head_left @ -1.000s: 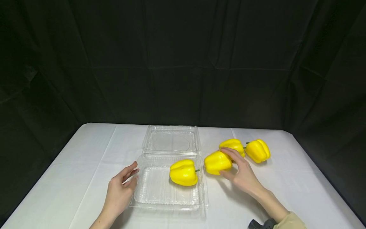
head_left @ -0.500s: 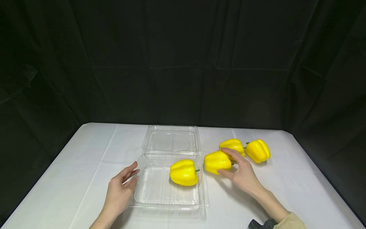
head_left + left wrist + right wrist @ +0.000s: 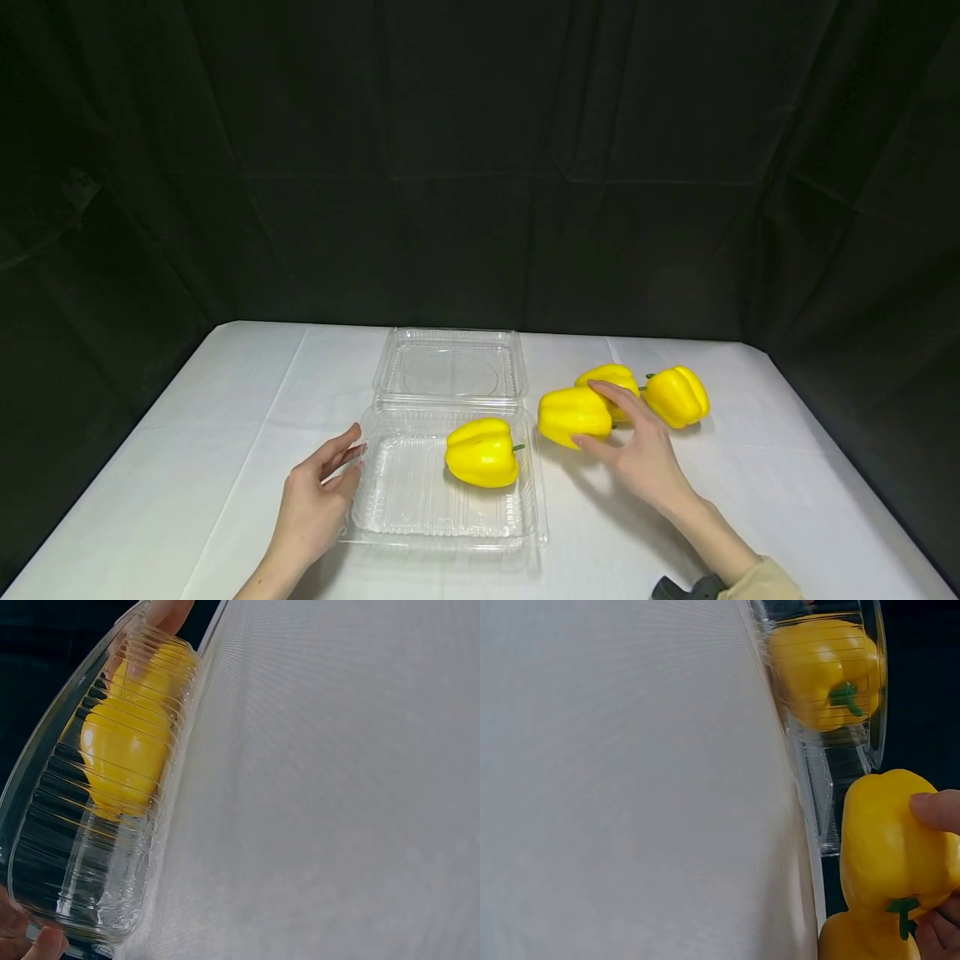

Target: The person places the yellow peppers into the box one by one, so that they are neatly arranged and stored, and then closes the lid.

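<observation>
My right hand grips a yellow bell pepper between thumb and fingers, just right of a clear plastic container. In the right wrist view this bell pepper sits above the table surface, its green stem toward the wrist. Another yellow bell pepper lies on its side in the right half of the container's base, stem pointing right. At the base's left edge, my left hand pinches the rim; the left wrist view shows its fingertips there.
The container's hinged lid lies folded back, away from me. Two more yellow bell peppers, a nearer one partly behind the right hand and a farther one, lie on the white-covered table. Black cloth hangs behind.
The right hand has closed on its bell pepper and raised it slightly off the table. The left hand and the container have stayed in place.
</observation>
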Demonstrator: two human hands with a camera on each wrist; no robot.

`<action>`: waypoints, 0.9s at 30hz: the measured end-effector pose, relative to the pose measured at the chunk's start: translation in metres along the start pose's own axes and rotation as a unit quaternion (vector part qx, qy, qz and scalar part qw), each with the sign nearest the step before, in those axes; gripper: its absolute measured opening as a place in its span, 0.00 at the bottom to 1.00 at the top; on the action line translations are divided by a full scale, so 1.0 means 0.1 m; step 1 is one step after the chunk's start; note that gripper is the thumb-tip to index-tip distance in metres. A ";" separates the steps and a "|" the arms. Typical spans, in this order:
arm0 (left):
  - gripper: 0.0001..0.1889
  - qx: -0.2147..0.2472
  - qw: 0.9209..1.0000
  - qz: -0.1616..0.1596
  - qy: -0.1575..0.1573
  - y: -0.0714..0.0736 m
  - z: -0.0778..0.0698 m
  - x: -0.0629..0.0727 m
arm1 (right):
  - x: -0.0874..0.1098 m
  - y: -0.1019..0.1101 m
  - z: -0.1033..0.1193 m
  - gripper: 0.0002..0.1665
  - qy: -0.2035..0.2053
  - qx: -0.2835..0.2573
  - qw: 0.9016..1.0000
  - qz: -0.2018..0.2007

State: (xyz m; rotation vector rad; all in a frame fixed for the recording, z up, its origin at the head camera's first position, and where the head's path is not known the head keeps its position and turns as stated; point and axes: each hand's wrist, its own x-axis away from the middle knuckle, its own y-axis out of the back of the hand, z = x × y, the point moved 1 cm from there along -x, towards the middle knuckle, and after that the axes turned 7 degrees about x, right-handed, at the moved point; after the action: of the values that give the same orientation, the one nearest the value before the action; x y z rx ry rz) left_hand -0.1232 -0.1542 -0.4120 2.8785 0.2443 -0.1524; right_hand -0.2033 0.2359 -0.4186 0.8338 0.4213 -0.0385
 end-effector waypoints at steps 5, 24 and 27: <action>0.24 -0.002 1.000 0.004 0.000 0.00 0.01 0.00 | 0.01 0.03 0.02 0.42 -0.015 -0.008 1.000 0.000; 0.24 0.007 1.000 0.013 0.001 0.01 0.01 0.00 | 0.01 0.09 0.14 0.43 -0.019 -0.027 0.999 -0.012; 0.24 0.008 1.000 0.014 0.001 0.01 0.02 0.00 | 0.02 0.09 0.15 0.43 -0.016 -0.027 0.999 -0.014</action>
State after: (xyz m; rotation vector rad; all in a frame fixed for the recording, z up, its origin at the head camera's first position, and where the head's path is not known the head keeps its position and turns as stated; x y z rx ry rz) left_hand -0.1232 -0.1556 -0.4132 2.8970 0.2032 -0.1479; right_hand -0.1947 0.2313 -0.4035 0.7737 0.4012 -0.0658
